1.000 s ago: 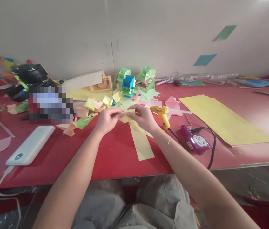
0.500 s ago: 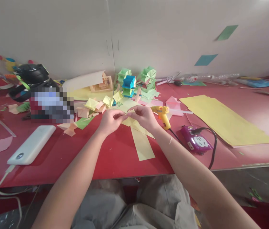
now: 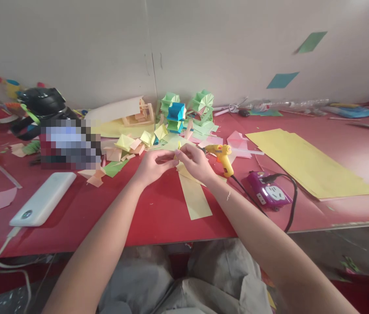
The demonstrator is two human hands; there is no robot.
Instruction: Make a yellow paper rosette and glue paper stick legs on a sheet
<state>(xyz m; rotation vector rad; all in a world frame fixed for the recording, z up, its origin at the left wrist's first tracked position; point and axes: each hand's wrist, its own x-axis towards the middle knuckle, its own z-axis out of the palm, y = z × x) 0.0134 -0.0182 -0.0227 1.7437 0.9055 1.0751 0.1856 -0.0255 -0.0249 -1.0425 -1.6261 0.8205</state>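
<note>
Left hand (image 3: 153,165) and right hand (image 3: 194,161) pinch a small yellow paper piece (image 3: 178,153), mostly hidden by fingers.

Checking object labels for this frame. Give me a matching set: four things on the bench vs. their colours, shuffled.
Things:
1. glue gun
2. power strip
3. power bank
4. folded cube at the back of the table

Colours:
A. white
B. blue
C. yellow
D. purple

Pairs: 1-C, 2-D, 3-A, 4-B
</note>
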